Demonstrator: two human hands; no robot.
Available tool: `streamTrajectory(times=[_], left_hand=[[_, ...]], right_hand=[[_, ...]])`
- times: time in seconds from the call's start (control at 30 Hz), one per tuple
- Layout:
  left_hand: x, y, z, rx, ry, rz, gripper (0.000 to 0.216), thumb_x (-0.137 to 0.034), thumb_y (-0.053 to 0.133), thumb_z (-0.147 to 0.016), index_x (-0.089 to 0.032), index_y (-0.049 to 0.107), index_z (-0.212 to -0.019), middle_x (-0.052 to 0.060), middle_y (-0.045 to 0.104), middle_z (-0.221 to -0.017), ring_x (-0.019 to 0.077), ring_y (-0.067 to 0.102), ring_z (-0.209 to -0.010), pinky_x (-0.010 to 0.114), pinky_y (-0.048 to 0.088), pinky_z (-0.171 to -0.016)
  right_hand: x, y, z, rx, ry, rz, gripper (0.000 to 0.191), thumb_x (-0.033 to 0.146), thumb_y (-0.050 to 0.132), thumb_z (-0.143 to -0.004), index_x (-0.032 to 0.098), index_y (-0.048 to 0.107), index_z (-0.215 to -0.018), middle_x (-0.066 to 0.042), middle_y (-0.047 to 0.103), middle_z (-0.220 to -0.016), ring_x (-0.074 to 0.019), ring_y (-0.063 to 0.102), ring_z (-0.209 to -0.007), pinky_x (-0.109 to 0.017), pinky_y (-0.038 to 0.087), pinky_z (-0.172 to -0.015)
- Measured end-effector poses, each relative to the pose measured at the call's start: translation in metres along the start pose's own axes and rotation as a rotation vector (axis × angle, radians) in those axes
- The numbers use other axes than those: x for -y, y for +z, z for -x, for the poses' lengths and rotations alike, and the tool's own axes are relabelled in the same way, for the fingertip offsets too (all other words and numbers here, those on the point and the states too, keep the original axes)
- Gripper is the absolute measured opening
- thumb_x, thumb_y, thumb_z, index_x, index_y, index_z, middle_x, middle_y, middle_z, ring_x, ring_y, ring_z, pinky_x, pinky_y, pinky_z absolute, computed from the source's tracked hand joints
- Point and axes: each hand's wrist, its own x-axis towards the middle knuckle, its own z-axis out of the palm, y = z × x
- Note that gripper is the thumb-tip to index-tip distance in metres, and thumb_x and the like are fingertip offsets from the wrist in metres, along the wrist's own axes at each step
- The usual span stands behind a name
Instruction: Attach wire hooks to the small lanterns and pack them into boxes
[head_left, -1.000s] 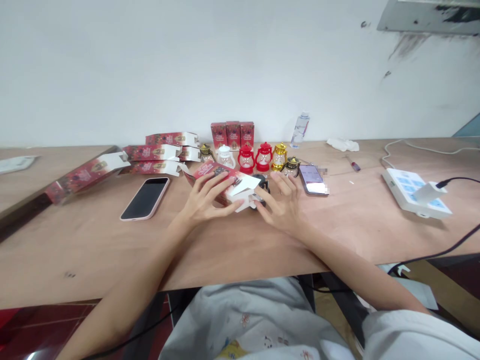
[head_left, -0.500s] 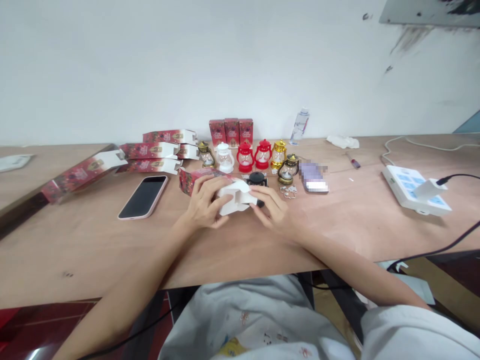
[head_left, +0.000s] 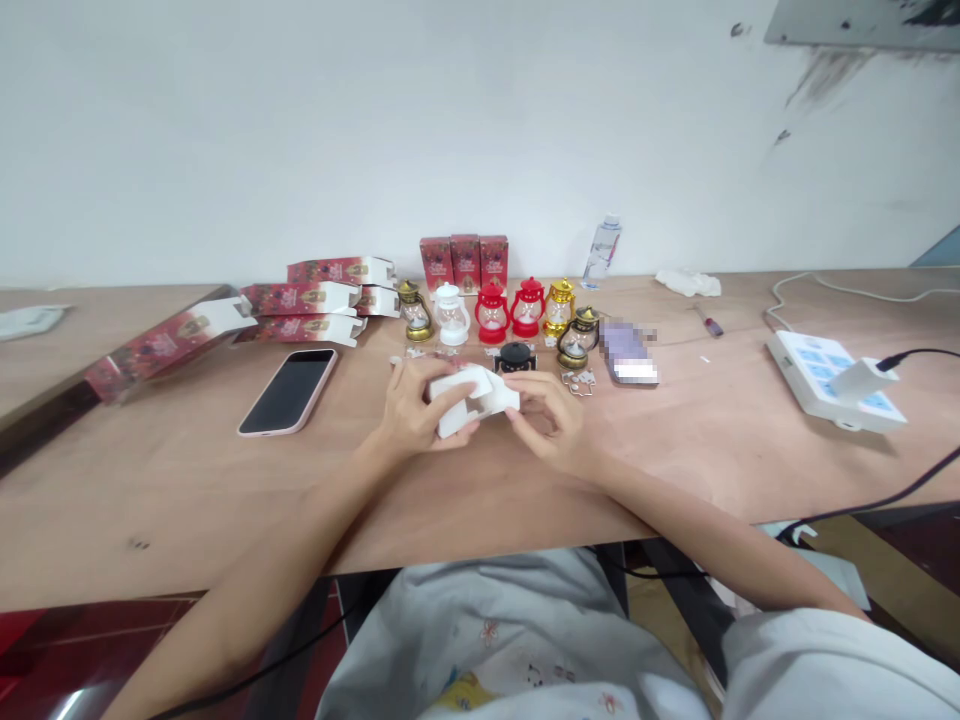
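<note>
My left hand [head_left: 415, 408] is closed around a small cardboard box [head_left: 459, 398], whose white flaps point toward me and to the right. Most of its red printed side is hidden behind my fingers. My right hand [head_left: 553, 418] pinches the right-hand flap between thumb and fingertips. Just behind the box is a black lantern [head_left: 517, 358], its lower part covered by my hand. In a row behind stand a white lantern [head_left: 451, 318], a red lantern [head_left: 492, 316], a second red lantern [head_left: 527, 309], a gold lantern [head_left: 559, 310] and a bronze lantern [head_left: 577, 340].
Several open red boxes [head_left: 300, 298] lie at the left, near a phone [head_left: 289, 393]. Upright red boxes [head_left: 465, 265] and a water bottle [head_left: 602, 252] stand by the wall. A purple phone [head_left: 628, 350], a screwdriver [head_left: 709, 322] and a power strip [head_left: 832, 380] lie to the right.
The box has turned so that its red side is now mostly out of sight and its open end faces me more. My right fingers still pinch the flap, a little farther right.
</note>
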Motion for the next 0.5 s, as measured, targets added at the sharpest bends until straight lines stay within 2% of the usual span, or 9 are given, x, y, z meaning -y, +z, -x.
streamTrajectory(times=[0.2,0.33,0.5], left_hand=[[-0.003,0.002,0.001,-0.091,0.015,0.05,0.031,-0.033,0.061,-0.07,-0.023,0.058,-0.1,0.009,0.056,-0.102,0.0226,0.058,-0.086,0.038,0.049,-0.068],[-0.012,0.006,-0.001,-0.136,0.013,0.095,0.029,-0.032,0.058,-0.07,-0.021,0.056,-0.097,0.009,0.057,-0.099,0.0219,0.06,-0.084,0.038,0.051,-0.066],[-0.015,0.007,-0.001,-0.12,0.015,0.11,0.028,-0.035,0.057,-0.071,-0.023,0.047,-0.094,0.006,0.06,-0.093,0.0203,0.062,-0.077,0.036,0.052,-0.06]], right_hand=[[-0.002,0.0,0.002,0.079,0.083,-0.219,0.032,0.024,0.042,-0.096,0.029,0.053,-0.126,-0.006,0.062,-0.118,-0.0139,0.068,-0.093,-0.03,0.062,-0.076],[-0.003,0.001,0.0,0.154,0.076,-0.19,0.025,0.031,0.056,-0.09,0.026,0.06,-0.114,-0.007,0.06,-0.116,-0.0168,0.061,-0.111,-0.029,0.06,-0.083],[-0.001,0.004,0.002,0.201,0.233,-0.387,0.023,0.035,0.062,-0.086,0.025,0.058,-0.105,-0.008,0.055,-0.123,-0.0174,0.058,-0.117,-0.033,0.058,-0.09]])
